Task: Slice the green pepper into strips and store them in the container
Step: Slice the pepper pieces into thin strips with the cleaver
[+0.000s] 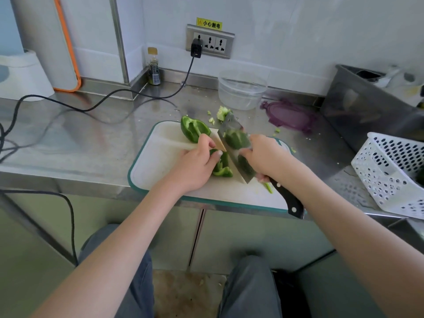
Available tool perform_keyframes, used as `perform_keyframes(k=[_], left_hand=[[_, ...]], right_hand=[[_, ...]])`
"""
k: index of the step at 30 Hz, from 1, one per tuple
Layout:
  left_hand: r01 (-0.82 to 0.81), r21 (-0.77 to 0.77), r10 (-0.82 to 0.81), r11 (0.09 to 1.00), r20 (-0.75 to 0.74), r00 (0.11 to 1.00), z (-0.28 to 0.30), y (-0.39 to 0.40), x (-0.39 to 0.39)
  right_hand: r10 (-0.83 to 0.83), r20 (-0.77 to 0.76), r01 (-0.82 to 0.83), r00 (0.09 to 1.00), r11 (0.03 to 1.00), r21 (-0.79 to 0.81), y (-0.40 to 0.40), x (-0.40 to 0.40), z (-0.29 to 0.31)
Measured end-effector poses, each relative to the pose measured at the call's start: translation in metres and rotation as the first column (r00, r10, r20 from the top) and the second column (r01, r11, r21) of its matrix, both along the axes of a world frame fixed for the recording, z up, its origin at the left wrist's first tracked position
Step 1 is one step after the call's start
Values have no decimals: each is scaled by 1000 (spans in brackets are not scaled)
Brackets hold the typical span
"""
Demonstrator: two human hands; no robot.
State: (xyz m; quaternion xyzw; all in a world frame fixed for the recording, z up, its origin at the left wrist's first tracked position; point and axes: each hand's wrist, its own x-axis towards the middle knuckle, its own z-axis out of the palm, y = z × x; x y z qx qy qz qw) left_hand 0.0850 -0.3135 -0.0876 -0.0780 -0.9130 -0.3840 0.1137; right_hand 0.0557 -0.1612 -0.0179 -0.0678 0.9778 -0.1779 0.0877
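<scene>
Slicing under way: the right hand (263, 157) grips the cleaver (234, 143) over a pepper piece (221, 167) pinned on the cutting board (158, 161) by the left hand (195, 166); the container (242, 89) waits empty behind; next, seemingly, an even downward cut clear of fingertips.

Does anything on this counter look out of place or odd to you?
Yes. Small green scraps and the pepper core lie scattered on the steel counter beyond the cutting board. The knife handle juts past the counter edge.

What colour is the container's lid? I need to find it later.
Purple; the lid shows in the head view.
</scene>
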Motion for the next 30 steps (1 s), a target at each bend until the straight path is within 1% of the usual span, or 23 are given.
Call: perform_keyframes(k=[2, 5, 7, 9, 13, 20, 26, 30], left_hand=[[-1, 5, 1, 1000, 26, 1000, 2, 2, 2], [-12, -96, 14, 995, 17, 1000, -2, 3, 0], [-35, -159, 34, 987, -5, 999, -6, 4, -2], [-46, -178, 46, 983, -3, 999, -8, 3, -4], [-53, -219, 50, 974, -19, 999, -9, 3, -4], [-83, -318, 50, 944, -110, 993, -12, 6, -3], [-96, -398, 41, 912, -145, 989, -16, 6, -3], [-102, -408, 36, 907, -166, 986, -18, 5, -4]], right_hand=[[-30, 35, 32, 999, 998, -62, 4, -6, 2], [-53, 21, 56, 998, 983, -177, 12, -12, 10], [-57, 46, 65, 997, 979, -192, 15, -9, 15], [-48, 82, 64, 995, 976, -209, 15, -2, 15], [-45, 86, 65, 995, 970, -235, 8, 5, 10], [-67, 135, 99, 989, 963, -249, 0, 11, 10], [-109, 194, 162, 975, 946, -282, -4, 19, 6], [-128, 244, 204, 961, 927, -316, -7, 23, 9]])
